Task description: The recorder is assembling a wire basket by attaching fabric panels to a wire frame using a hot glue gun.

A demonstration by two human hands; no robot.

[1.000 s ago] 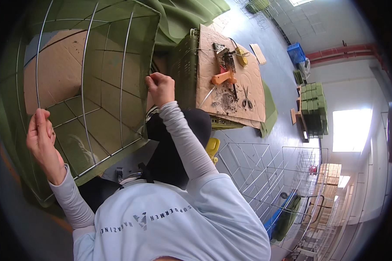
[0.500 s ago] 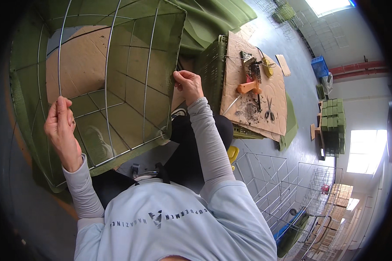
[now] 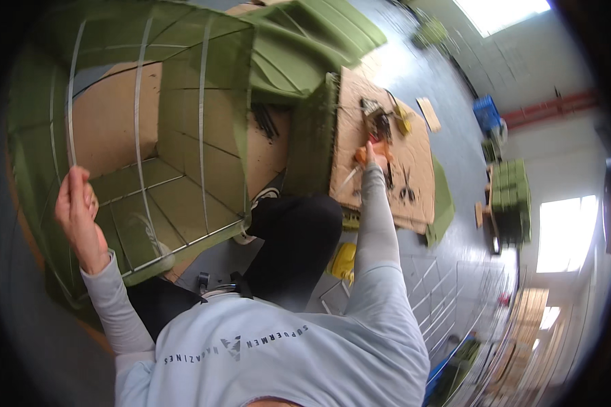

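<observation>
A wire frame (image 3: pixel 137 115) lined with green fabric (image 3: pixel 214 74) leans in front of me at the left. My left hand (image 3: pixel 81 214) is closed at the lower end of its leftmost bar, with the fingertips pinched together on the wire. My right arm reaches out over the cardboard (image 3: pixel 360 122) at the right. There my right hand (image 3: pixel 376 157) is closed on an orange gun-shaped tool (image 3: pixel 362 155), partly hidden by the hand. Close to it lie black-handled scissors (image 3: pixel 406 184) and a yellow-handled tool (image 3: pixel 403 121).
The cardboard lies on a green crate (image 3: pixel 312 136) by my knee. Green fabric (image 3: pixel 305 47) is draped behind it. Dark rods (image 3: pixel 265 122) lie beside the frame. A yellow object (image 3: pixel 343 261) stands on the floor, and bare wire frames (image 3: pixel 448 298) fill the lower right.
My right hand has left the fabric edge and moved right to the orange tool. The left hand stays by the bar. The whole view has shifted slightly.
</observation>
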